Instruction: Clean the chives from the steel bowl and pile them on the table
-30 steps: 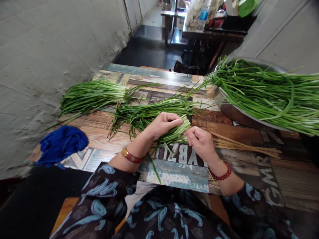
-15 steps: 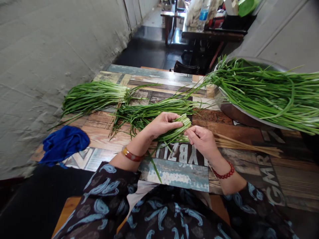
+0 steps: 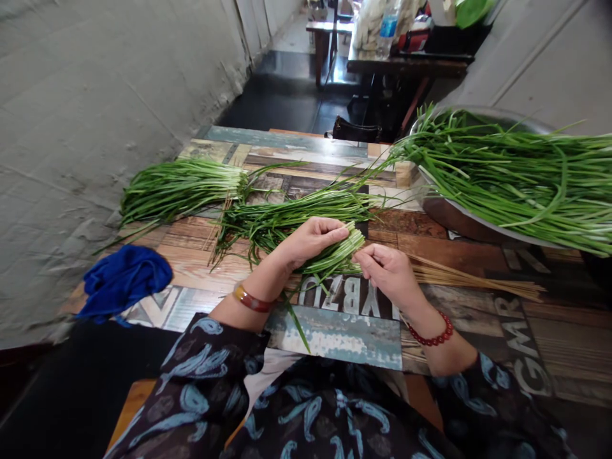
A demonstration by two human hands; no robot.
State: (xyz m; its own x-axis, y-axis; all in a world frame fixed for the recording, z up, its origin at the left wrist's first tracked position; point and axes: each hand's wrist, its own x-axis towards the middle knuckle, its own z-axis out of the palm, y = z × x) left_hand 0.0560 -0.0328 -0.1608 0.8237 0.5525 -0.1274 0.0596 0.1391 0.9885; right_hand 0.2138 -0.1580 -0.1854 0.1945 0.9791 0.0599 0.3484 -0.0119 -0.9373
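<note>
My left hand [image 3: 313, 241] is wrapped round a small bundle of green chives [image 3: 351, 245], its pale cut ends pointing right. Just right of those ends, my right hand [image 3: 385, 269] is pinched closed at the bundle's edge; what lies between its fingertips is too small to make out. Thin wooden skewers [image 3: 478, 279] lie on the table beyond my right hand. Loose chives [image 3: 296, 213] are spread behind my left hand, and a larger pile [image 3: 186, 185] rests at the back left with its pale ends facing right.
A large metal bowl [image 3: 442, 213] heaped with long chives stands at the right of the patterned table [image 3: 335, 335]. A blue cloth [image 3: 124, 277] lies at the left edge. Behind is another table [image 3: 406, 65] with a bottle [image 3: 388, 29] and bags.
Little differs. The bundle in my left hand has tilted slightly, and my right hand has shifted a touch downward beside its ends.
</note>
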